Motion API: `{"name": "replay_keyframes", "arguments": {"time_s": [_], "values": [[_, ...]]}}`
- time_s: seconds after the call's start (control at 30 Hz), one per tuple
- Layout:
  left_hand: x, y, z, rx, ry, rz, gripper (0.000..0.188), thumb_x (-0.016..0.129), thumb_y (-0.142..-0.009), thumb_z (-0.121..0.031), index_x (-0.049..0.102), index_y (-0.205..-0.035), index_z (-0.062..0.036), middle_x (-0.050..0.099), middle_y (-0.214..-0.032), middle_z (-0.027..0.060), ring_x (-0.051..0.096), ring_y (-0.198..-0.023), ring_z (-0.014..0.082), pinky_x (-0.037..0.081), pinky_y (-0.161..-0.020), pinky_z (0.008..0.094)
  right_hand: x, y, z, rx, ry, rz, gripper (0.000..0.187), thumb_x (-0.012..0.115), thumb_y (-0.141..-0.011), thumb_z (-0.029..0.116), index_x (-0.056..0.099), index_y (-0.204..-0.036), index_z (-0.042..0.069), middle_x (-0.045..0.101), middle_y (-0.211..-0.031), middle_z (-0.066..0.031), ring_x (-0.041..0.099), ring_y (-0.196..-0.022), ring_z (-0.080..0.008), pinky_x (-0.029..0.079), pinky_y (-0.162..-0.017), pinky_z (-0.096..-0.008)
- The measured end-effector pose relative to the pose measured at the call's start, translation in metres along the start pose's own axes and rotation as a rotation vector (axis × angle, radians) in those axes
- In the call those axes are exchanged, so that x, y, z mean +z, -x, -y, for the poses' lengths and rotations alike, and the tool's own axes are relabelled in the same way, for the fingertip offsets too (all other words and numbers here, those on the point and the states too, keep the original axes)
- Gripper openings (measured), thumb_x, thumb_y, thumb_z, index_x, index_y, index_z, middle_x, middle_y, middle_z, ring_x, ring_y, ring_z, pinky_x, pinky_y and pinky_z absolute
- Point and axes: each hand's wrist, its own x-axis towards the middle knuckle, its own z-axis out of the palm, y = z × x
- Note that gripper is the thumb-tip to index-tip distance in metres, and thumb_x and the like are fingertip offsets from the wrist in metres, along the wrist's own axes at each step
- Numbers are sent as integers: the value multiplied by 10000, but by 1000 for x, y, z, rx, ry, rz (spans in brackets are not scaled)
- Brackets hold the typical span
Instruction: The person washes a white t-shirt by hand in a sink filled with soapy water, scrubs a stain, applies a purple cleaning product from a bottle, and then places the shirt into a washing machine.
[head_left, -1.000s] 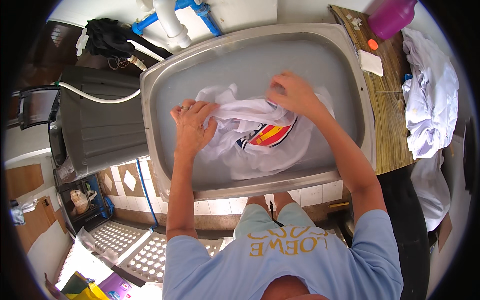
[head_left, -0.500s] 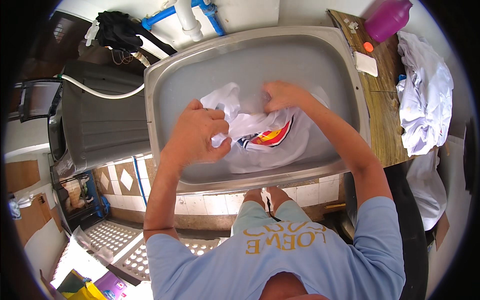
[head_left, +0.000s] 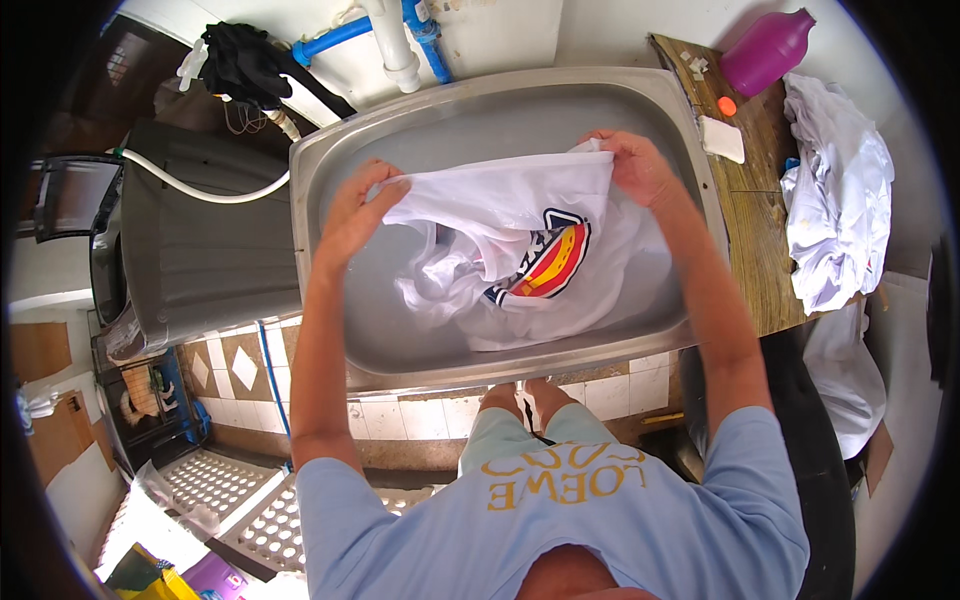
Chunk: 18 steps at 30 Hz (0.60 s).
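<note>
A wet white garment (head_left: 500,200) with a red, yellow and dark blue printed patch is stretched between my two hands over the metal sink (head_left: 560,364). My left hand (head_left: 362,205) pinches its upper left corner. At the upper right corner, my right hand (head_left: 640,168) is closed on the cloth, with a small fold sticking up beside the fingers. The garment's top edge runs nearly straight from hand to hand. Its lower part lies bunched in the cloudy water, and some folds are hidden under the print.
Right of the sink, a wooden counter (head_left: 755,235) carries a purple bottle (head_left: 768,52), an orange cap (head_left: 726,106), a white bar (head_left: 721,140) and piled white cloth (head_left: 838,195). Blue and white pipes (head_left: 394,45) stand behind. To the left are a dark grey machine (head_left: 215,235) and a white hose (head_left: 215,190).
My hands have moved apart, the right one up and rightward out of the water, the left slightly up and leftward. The bunched garment is now spread out, showing more of the print.
</note>
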Motion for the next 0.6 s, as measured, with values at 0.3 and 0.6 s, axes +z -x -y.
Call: {"name": "replay_keyframes", "arguments": {"time_s": [0.3, 0.6], "values": [[113, -38, 61, -235, 122, -93, 316, 659, -815, -257, 657, -1020, -16, 647, -893, 91, 607, -822, 177, 482, -736, 308, 77, -30, -67, -101, -293, -504, 298, 654, -821, 210, 567, -1045, 35, 615, -1013, -113, 615, -886, -259, 512, -795, -399], [206, -30, -68, 377, 317, -498, 78, 705, -774, -99, 691, -805, -29, 678, -810, 68, 618, -715, 118, 480, -641, 267, 115, -19, -72, -112, -912, 46, 263, 537, -919, 287, 566, -1038, 54, 616, -980, -81, 604, -909, -218, 498, -855, -352]]}}
